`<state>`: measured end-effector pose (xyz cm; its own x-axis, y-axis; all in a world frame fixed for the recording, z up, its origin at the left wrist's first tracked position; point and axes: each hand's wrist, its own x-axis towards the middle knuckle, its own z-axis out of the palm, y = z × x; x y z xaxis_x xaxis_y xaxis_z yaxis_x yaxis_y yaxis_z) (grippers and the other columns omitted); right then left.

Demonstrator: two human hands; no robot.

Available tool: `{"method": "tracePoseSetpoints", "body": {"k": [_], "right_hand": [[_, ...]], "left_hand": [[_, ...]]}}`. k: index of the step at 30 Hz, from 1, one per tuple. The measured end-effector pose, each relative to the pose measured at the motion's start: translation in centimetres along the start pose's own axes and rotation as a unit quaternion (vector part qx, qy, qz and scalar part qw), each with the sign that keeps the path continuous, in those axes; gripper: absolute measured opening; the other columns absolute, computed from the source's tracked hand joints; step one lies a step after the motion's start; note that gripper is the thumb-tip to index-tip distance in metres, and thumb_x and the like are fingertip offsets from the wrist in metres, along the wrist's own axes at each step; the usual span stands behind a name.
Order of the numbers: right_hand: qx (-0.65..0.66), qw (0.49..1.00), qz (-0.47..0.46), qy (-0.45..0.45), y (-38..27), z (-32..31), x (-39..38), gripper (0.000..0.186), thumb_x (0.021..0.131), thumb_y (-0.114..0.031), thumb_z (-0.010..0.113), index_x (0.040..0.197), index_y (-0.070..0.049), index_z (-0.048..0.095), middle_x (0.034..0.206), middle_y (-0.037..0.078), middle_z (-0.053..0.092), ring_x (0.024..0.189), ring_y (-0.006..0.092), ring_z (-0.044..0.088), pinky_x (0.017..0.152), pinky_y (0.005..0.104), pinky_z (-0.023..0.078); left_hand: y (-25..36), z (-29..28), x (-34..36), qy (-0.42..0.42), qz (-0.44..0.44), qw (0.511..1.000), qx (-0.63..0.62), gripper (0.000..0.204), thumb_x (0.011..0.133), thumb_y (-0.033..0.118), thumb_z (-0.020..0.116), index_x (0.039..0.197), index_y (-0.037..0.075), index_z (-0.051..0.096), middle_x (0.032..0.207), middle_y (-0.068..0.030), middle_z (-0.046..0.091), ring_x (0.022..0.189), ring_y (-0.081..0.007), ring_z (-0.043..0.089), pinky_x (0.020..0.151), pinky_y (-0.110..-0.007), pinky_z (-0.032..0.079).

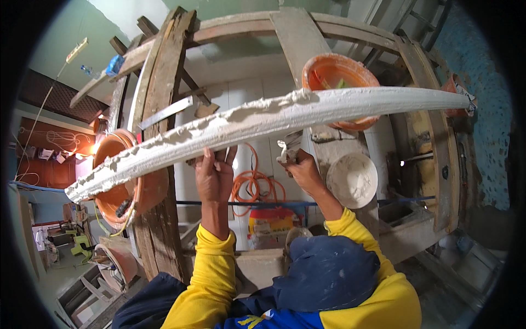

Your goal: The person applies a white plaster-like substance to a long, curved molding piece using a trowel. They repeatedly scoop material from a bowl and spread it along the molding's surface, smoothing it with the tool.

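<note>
"Since both hands show, left hand first: how open, holding what?"

"Left hand (215, 181): about half open, palm showing, fingers loosely bent. Thumb and fingertips reach up to the lower edge of the long white strip (263, 123). Fingertips partly hidden there; can't tell whether it grips or just touches."

"Right hand?"

"Right hand (305, 172): fingers curled closed around a small tool (289, 157), white paste on it. Below the strip's middle, apart from it. Tool's exact kind: can't tell."

"Where's the strip?"

"Slantwise across the view, above the left plank (159, 109) and the middle plank (298, 41). Left end passes over the left orange bucket (155, 189), beyond the left plank's left edge; right end goes past the right plank (419, 68). Lumpy white paste along its upper edge, left end to about the middle."

"Anything near the right hand?"

"White bowl (357, 183), pale paste inside, on the middle plank toward its near end. Second orange bucket (359, 67) farther up that plank, partly behind the strip. Orange hose (257, 178) coiled on the floor between the left and middle planks. Both sleeves yellow."
</note>
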<state>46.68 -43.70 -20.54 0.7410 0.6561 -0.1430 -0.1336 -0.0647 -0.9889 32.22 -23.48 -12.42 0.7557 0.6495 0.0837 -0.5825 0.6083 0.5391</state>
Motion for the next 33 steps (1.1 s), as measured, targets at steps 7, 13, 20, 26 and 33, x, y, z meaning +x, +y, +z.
{"method": "tracePoseSetpoints", "body": {"k": [7,13,20,26,33], "right_hand": [[-0.031,0.998,0.050,0.031,-8.3,-3.8,-7.6,0.016,0.091,-0.010,0.076,0.095,-0.001,0.065,0.080,0.001,0.064,0.072,0.0071,0.056,0.063,0.0269,0.047],[-0.147,0.978,-0.068,0.128,-15.2,-7.9,-8.8,0.017,0.091,-0.005,0.073,0.104,0.003,0.067,0.093,0.007,0.073,0.085,0.0112,0.065,0.077,0.0301,0.054],[-0.331,0.936,0.022,0.117,-14.1,-14.9,-12.8,0.059,0.080,-0.003,0.076,0.135,0.005,0.054,0.103,0.019,0.074,0.096,0.0256,0.072,0.086,0.0374,0.055],[-0.327,0.925,0.040,0.187,-7.2,-18.4,-14.1,0.105,0.072,-0.002,0.084,0.157,0.003,0.022,0.124,0.026,0.066,0.113,0.0341,0.068,0.095,0.0403,0.054],[0.122,0.976,0.029,0.177,-10.2,-13.5,-13.9,0.077,0.079,0.016,0.071,0.145,-0.006,0.038,0.108,0.006,0.056,0.099,0.0155,0.061,0.086,0.0327,0.059]], "left_hand": [[0.0,1.3,-0.4,0.079,0.004,0.997,0.010,0.035,0.107,0.017,0.053,0.140,0.004,0.051,0.140,-0.0140,0.061,0.129,-0.0271,0.060,0.113,-0.049,0.049],[0.4,2.6,-0.3,0.110,-0.003,0.993,0.047,0.034,0.106,0.019,0.056,0.138,0.005,0.053,0.136,-0.0106,0.063,0.127,-0.0247,0.061,0.114,-0.046,0.048],[-0.9,2.8,-1.7,0.138,0.024,0.990,-0.008,0.034,0.107,0.024,0.056,0.135,0.004,0.056,0.132,-0.0104,0.064,0.122,-0.0220,0.062,0.104,-0.037,0.050],[-13.4,2.4,-8.0,0.108,-0.139,0.969,0.174,0.023,0.105,0.021,0.058,0.122,0.006,0.065,0.100,-0.0056,0.067,0.083,-0.0159,0.063,0.074,-0.028,0.049],[-20.0,11.3,-14.5,-0.171,-0.271,0.889,0.328,0.034,0.094,0.003,0.074,0.125,0.003,0.061,0.113,-0.0070,0.066,0.109,-0.0152,0.063,0.091,-0.031,0.055]]}}
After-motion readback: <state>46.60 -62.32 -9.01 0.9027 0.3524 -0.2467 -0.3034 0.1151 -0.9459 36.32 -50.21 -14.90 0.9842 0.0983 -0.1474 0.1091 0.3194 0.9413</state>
